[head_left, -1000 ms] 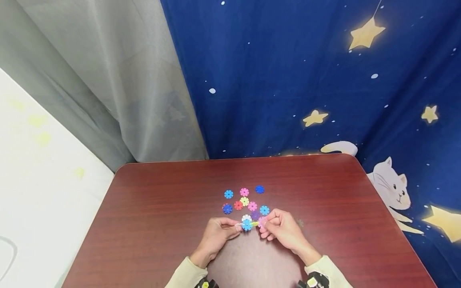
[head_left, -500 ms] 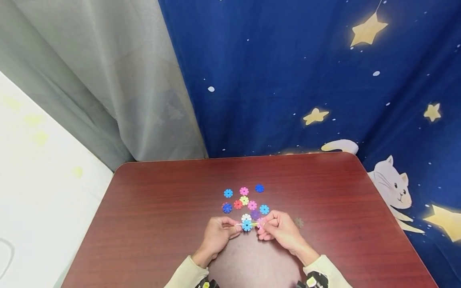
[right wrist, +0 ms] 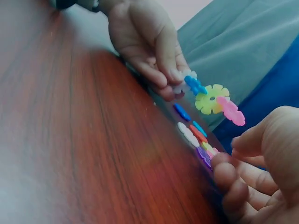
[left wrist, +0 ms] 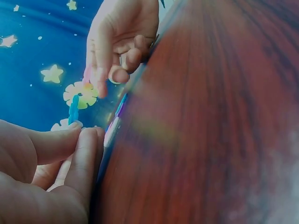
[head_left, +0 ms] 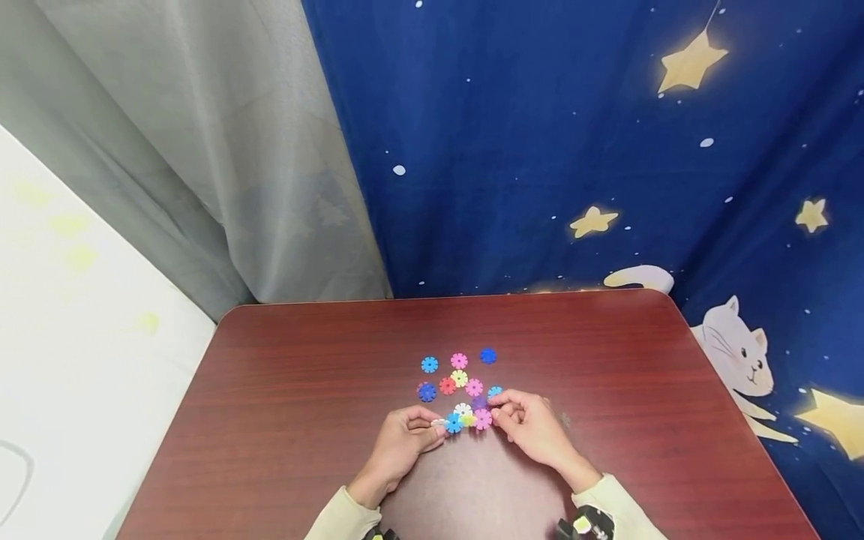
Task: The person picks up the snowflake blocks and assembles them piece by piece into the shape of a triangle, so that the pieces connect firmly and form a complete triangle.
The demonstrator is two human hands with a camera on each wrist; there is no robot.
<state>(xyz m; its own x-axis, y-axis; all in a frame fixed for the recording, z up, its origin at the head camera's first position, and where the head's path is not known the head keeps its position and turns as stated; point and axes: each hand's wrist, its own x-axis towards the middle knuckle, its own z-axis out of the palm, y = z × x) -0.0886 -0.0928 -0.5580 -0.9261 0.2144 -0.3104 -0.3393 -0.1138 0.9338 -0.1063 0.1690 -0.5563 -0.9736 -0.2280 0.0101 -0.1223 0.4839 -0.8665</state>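
Observation:
My left hand pinches a white snowflake disc between thumb and fingers. Slotted onto it is a chain of toothed plastic discs: a light blue disc, a yellow-green disc and, at the far end, a pink disc. In the right wrist view this chain is held above the tabletop. My right hand is just beside the pink disc, with a gap between them and loosely bent fingers holding nothing. Beyond the chain, a loose white disc and a purple disc lie on the table.
More loose discs lie farther back on the brown table, among them a dark blue disc, a red disc and a yellow disc. A faint clear disc is right of my right hand. Curtains hang behind.
My right hand has let go of the pink disc, which now shows fully at the chain's end. My left hand has shifted slightly left with the chain, which has turned a little.

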